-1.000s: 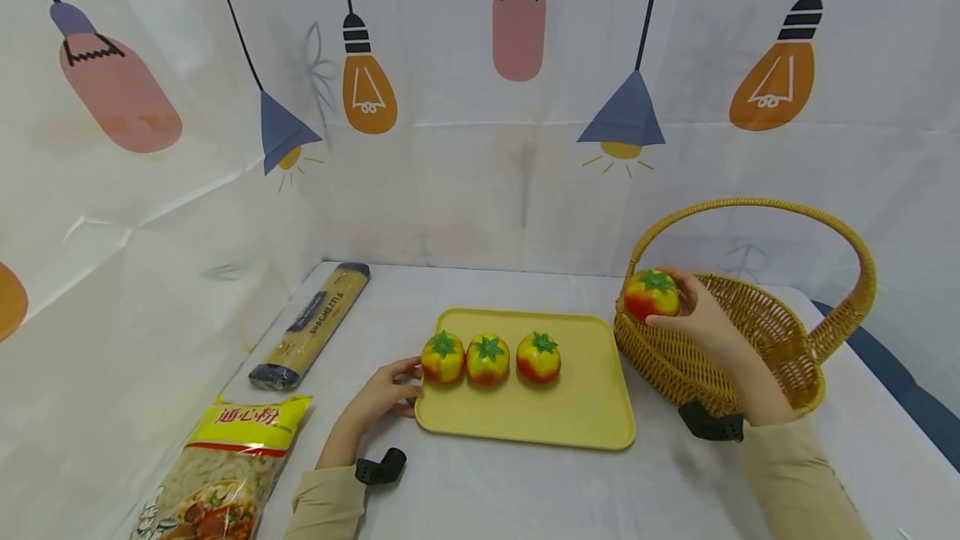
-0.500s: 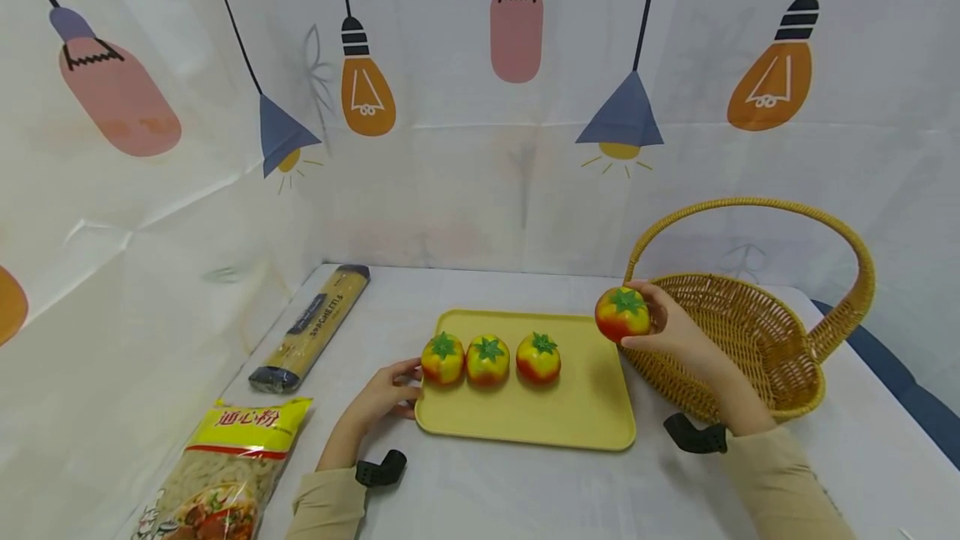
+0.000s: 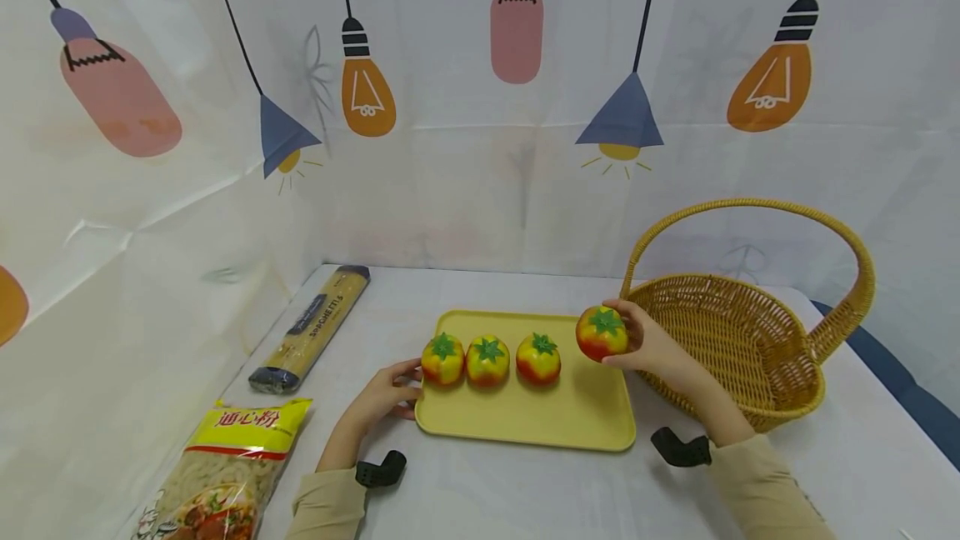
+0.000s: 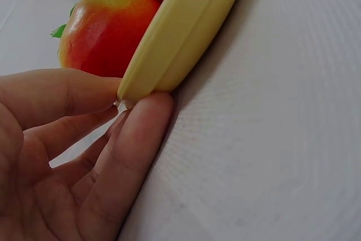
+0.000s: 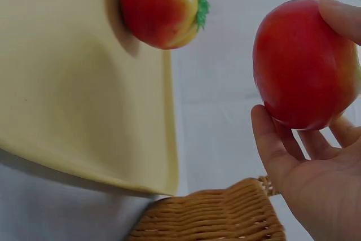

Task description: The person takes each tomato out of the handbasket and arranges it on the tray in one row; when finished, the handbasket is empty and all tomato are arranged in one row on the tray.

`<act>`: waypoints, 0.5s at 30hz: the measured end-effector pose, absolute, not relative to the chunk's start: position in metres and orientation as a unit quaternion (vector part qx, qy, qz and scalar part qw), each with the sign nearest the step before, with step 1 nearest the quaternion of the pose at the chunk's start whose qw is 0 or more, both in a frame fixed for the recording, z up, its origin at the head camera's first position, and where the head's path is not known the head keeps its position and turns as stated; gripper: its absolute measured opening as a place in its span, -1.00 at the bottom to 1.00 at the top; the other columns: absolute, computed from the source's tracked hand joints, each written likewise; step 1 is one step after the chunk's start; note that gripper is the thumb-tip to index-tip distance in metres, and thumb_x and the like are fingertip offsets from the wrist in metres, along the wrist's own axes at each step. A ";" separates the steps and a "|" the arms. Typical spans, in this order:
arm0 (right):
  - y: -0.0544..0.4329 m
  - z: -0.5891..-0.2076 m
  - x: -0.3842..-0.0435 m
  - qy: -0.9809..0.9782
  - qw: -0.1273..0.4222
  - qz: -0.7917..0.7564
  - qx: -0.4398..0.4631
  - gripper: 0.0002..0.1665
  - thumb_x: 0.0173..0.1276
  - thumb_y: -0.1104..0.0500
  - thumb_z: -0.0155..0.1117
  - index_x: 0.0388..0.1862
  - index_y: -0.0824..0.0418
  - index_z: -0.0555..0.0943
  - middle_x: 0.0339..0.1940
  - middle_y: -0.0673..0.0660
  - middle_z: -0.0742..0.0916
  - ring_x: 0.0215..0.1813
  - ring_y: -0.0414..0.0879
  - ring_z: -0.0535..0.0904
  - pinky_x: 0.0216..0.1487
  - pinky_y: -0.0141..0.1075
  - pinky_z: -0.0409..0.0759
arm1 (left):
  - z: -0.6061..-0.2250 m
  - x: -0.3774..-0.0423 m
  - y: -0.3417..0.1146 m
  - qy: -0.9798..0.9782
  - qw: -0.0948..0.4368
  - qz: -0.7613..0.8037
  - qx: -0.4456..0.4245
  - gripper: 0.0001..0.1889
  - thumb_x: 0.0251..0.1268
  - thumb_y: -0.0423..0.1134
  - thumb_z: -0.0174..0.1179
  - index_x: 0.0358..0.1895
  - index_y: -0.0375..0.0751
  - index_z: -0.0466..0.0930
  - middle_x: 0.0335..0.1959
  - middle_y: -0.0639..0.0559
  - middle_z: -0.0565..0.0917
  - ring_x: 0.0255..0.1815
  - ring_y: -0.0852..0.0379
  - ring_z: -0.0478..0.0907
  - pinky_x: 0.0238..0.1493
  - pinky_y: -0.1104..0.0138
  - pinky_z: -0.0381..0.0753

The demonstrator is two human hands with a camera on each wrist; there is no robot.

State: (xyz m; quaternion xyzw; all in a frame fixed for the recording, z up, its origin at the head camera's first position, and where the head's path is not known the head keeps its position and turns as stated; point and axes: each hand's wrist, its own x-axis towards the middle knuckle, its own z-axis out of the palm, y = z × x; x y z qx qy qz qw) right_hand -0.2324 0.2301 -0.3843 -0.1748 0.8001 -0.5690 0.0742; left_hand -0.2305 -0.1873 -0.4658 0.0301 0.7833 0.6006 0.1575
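My right hand point(image 3: 663, 355) grips a red-and-yellow toy tomato point(image 3: 602, 334) with a green leafy top. It is held over the right end of a yellow tray point(image 3: 517, 423), and in the right wrist view the tomato point(image 5: 302, 66) sits between thumb and fingers, apart from the tray. Three similar tomatoes stand in a row on the tray: one at the left end point(image 3: 442, 359), one beside it point(image 3: 487, 361), and a third point(image 3: 537, 359) after a small gap. At the tray's left edge my left hand point(image 3: 381, 394) pinches the rim point(image 4: 169, 43) between thumb and fingers.
A wicker basket point(image 3: 720, 298) with a tall handle stands right of the tray. On the left lie a pack of spaghetti point(image 3: 315, 323) and a bag of macaroni point(image 3: 225, 469). Behind the white table hangs a cloth point(image 3: 450, 190) printed with lamps.
My right hand has carried the tomato leftward and towards me, from over the basket's left rim to over the tray's right end. The left hand and the tray stay in place.
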 end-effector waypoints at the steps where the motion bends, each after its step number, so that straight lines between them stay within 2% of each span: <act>1: 0.229 -0.386 -0.232 0.801 0.076 -0.568 -0.174 0.01 0.05 0.28 0.40 0.38 0.33 0.03 0.26 0.39 0.30 0.13 -0.01 0.36 0.00 -0.52 0.47 | -0.466 -0.230 -0.187 0.783 0.158 0.601 0.030 -0.33 0.09 -0.39 0.19 0.32 -0.42 0.20 0.07 -0.25 0.39 -0.36 0.11 0.52 -0.37 0.24 0.67; 5: 0.226 -0.392 -0.232 0.805 0.076 -0.562 -0.174 0.00 0.05 0.26 0.41 0.38 0.32 0.05 0.25 0.39 0.32 0.17 0.12 0.33 0.02 -0.51 0.45 | -0.466 -0.230 -0.187 0.782 0.159 0.602 0.031 -0.33 0.08 -0.39 0.19 0.32 -0.42 0.20 0.07 -0.25 0.39 -0.37 0.11 0.52 -0.38 0.24 0.67; 12: 0.221 -0.407 -0.234 0.811 0.093 -0.554 -0.165 0.04 0.02 0.21 0.44 0.38 0.20 0.03 0.32 0.31 0.23 0.25 0.20 0.25 0.18 -0.15 0.38 | -0.465 -0.230 -0.187 0.782 0.158 0.602 0.029 -0.33 0.08 -0.39 0.19 0.32 -0.41 0.21 0.07 -0.25 0.39 -0.37 0.10 0.51 -0.38 0.24 0.67; 15: 0.221 -0.413 -0.236 0.816 0.090 -0.546 -0.165 0.04 0.00 0.19 0.45 0.37 0.21 0.06 0.32 0.30 0.24 0.24 0.22 0.26 0.18 -0.14 0.39 | -0.464 -0.230 -0.187 0.783 0.157 0.602 0.025 -0.33 0.08 -0.39 0.19 0.32 -0.40 0.21 0.08 -0.25 0.39 -0.37 0.09 0.52 -0.37 0.23 0.67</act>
